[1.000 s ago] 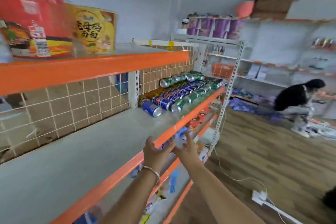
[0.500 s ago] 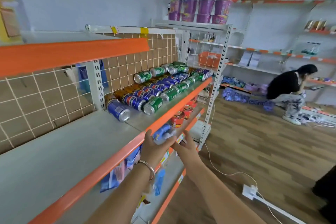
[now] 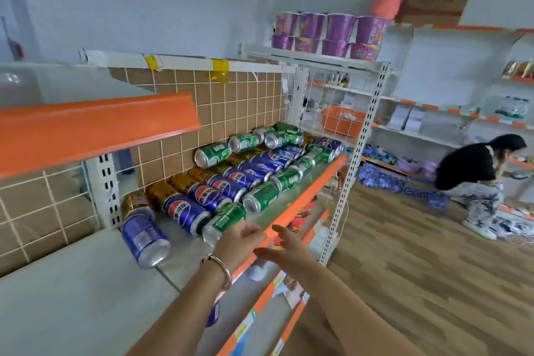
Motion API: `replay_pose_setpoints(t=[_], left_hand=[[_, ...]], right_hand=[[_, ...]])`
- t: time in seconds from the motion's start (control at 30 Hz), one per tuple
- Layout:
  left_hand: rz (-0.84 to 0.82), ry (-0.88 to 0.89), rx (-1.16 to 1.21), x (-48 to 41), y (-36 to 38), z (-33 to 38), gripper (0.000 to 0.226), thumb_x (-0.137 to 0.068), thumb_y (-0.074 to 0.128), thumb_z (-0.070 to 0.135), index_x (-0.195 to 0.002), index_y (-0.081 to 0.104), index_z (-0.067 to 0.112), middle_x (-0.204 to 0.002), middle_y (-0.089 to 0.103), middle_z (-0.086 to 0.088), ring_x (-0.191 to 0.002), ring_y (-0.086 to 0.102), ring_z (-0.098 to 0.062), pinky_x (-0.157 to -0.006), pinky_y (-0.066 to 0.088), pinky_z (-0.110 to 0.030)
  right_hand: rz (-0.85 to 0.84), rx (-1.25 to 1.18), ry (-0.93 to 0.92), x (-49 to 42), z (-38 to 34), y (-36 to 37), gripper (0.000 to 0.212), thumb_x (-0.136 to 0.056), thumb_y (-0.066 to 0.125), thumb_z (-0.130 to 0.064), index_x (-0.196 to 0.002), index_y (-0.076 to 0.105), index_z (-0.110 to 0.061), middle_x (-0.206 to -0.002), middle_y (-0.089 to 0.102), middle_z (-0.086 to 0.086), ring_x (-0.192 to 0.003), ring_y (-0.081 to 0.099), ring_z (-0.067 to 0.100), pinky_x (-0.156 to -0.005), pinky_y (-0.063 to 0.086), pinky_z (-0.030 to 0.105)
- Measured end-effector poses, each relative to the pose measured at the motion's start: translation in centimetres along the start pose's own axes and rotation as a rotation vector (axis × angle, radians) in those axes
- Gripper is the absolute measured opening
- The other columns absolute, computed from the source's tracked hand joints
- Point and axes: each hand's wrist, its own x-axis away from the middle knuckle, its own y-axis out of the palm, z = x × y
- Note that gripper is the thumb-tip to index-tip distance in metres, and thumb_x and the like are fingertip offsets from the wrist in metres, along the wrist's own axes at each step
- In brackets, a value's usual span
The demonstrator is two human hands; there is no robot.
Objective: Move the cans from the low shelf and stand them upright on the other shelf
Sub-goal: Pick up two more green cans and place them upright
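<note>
Several cans lie on their sides in rows on the grey shelf with an orange front lip: gold cans at the back, blue cans in the middle, green cans at the front. One blue can lies apart at the near left. My left hand, a bangle on its wrist, hovers with relaxed fingers just in front of the nearest green can. Beside it, my right hand is spread over the shelf's orange lip. Neither hand holds anything.
An orange-edged upper shelf hangs over the left. Lower shelves carry packets. A white upright ends the rack on the right. Purple cups sit on top. A person crouches on the wooden floor at right.
My view swung right and closer to the cans. Both hands rose from below the shelf's orange lip to its level, close to the nearest green can.
</note>
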Motion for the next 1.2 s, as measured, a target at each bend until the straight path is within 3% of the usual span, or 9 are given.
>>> replay_pose_setpoints(t=[0.17, 0.3, 0.43, 0.57, 0.67, 0.87, 0.97, 1.07, 1.2], left_hand=[[0.241, 0.042, -0.492, -5.3, -1.6, -1.2, 0.042, -0.075, 0.065, 0.032, -0.114, 0.059, 0.019, -0.118, 0.062, 0.001, -0.107, 0.058, -0.019, -0.092, 0.047, -0.032], [0.314, 0.036, -0.804, -7.6, -1.9, -1.1, 0.044, -0.077, 0.066, 0.033, -0.119, 0.054, 0.024, -0.117, 0.062, 0.000, -0.110, 0.056, -0.023, -0.090, 0.047, -0.034], [0.215, -0.134, -1.106, -9.4, -1.2, -1.7, 0.071, -0.080, 0.060, 0.044, -0.138, 0.030, 0.015, -0.133, 0.050, -0.006, -0.123, 0.047, -0.027, -0.102, 0.036, -0.036], [0.292, -0.236, -1.197, -10.6, -0.6, -1.9, 0.071, -0.080, 0.061, 0.047, -0.135, 0.030, 0.015, -0.132, 0.047, -0.009, -0.123, 0.044, -0.027, -0.103, 0.036, -0.035], [0.300, -0.293, -1.283, -11.3, -0.2, -1.3, 0.065, -0.081, 0.063, 0.046, -0.131, 0.037, 0.013, -0.131, 0.050, -0.008, -0.121, 0.047, -0.024, -0.099, 0.040, -0.033], [0.303, -0.413, -0.956, -10.7, -0.8, -1.3, 0.044, -0.075, 0.059, 0.052, -0.105, 0.059, 0.019, -0.094, 0.061, 0.001, -0.088, 0.058, -0.017, -0.076, 0.046, -0.025], [0.376, -0.442, -0.698, -9.9, -0.8, -2.4, 0.042, -0.074, 0.061, 0.048, -0.102, 0.058, 0.018, -0.090, 0.058, 0.001, -0.078, 0.056, -0.015, -0.071, 0.046, -0.024], [0.442, -0.460, -0.593, -9.4, -0.2, -3.3, 0.050, -0.069, 0.061, 0.052, -0.105, 0.050, 0.019, -0.098, 0.061, -0.001, -0.086, 0.061, -0.019, -0.080, 0.052, -0.029], [0.426, -0.502, -0.599, -9.3, -0.5, -3.6, 0.069, -0.064, 0.066, 0.050, -0.120, 0.043, 0.018, -0.116, 0.057, -0.004, -0.103, 0.058, -0.022, -0.090, 0.050, -0.033]], right_hand=[[-0.079, 0.218, 0.048, -4.4, 1.3, -0.5, 0.069, -0.081, 0.072, -0.024, -0.141, 0.039, -0.018, -0.141, 0.040, 0.008, -0.128, 0.043, 0.021, -0.100, 0.037, 0.025], [-0.017, 0.221, -0.001, -8.5, 1.0, -1.9, 0.057, -0.082, 0.068, -0.011, -0.135, 0.047, -0.011, -0.134, 0.048, 0.012, -0.099, 0.050, 0.015, -0.088, 0.047, 0.029], [-0.009, 0.294, -0.007, -13.2, 0.5, -4.6, 0.053, -0.083, 0.064, -0.009, -0.134, 0.049, -0.006, -0.128, 0.056, 0.013, -0.100, 0.055, 0.019, -0.084, 0.042, 0.023], [-0.133, -0.025, 0.278, -16.5, 0.6, -6.8, 0.031, -0.090, 0.061, -0.014, -0.108, 0.055, 0.010, -0.070, 0.066, 0.015, -0.049, 0.060, 0.019, -0.051, 0.045, 0.025], [-0.190, -0.206, 0.415, -18.0, 1.0, -6.3, 0.033, -0.092, 0.059, -0.032, -0.086, 0.049, 0.000, -0.045, 0.061, 0.013, -0.031, 0.053, 0.016, -0.032, 0.035, 0.015], [-0.200, -0.253, 0.396, -20.4, 0.6, -3.6, 0.048, -0.084, 0.068, -0.040, -0.110, 0.059, -0.001, -0.080, 0.066, 0.020, -0.032, 0.051, 0.011, -0.032, 0.037, 0.016], [-0.174, -0.335, 0.400, -20.9, 0.3, -2.7, 0.058, -0.077, 0.076, -0.037, -0.112, 0.056, 0.004, -0.095, 0.065, 0.020, -0.061, 0.064, 0.023, -0.041, 0.047, 0.021], [-0.128, -0.341, 0.461, -21.6, 0.2, -2.0, 0.063, -0.071, 0.080, -0.040, -0.111, 0.054, 0.000, -0.087, 0.063, 0.014, -0.064, 0.061, 0.021, -0.042, 0.048, 0.020], [-0.037, -0.189, 0.408, -21.9, 0.4, -1.1, 0.099, -0.043, 0.077, -0.056, -0.121, 0.048, -0.003, -0.099, 0.062, 0.014, -0.083, 0.065, 0.027, -0.067, 0.059, 0.033]])
